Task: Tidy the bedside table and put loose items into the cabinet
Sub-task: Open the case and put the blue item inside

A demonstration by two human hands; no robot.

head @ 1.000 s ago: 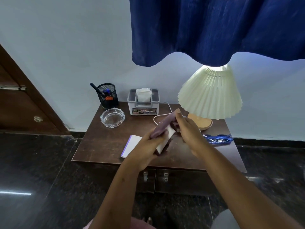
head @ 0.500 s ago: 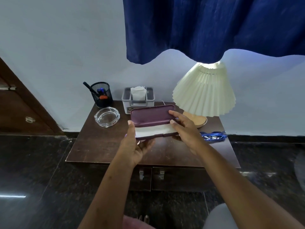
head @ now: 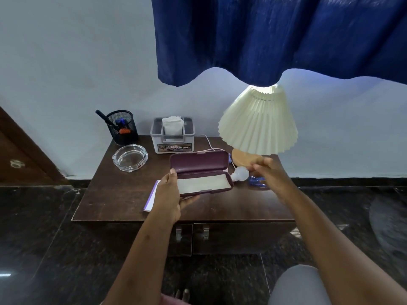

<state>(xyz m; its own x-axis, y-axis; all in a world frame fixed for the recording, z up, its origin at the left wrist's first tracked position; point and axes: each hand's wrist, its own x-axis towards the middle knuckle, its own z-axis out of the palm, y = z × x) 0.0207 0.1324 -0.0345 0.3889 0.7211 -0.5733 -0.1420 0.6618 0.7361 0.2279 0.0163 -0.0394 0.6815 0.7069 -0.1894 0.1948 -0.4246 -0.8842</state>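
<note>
L hand (head: pixel 169 194) w/ open case (head: pixel 201 172) above table (head: pixel 110 194) edge; R hand (head: pixel 267 172) free

Glasses case (head: pixel 199 166): maroon, cream lining. Lampshade (head: pixel 258 123): cream, pleated. Curtain (head: pixel 275 34): navy. Pen cup (head: pixel 122 126): black mesh. Table (head: pixel 110 194): dark brown.

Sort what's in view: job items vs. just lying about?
Job:
purple case, open, in left hand
right hand, reaching toward blue item
white bulb
notepad

Lying about:
lamp
tissue box
pen holder
ashtray
</note>
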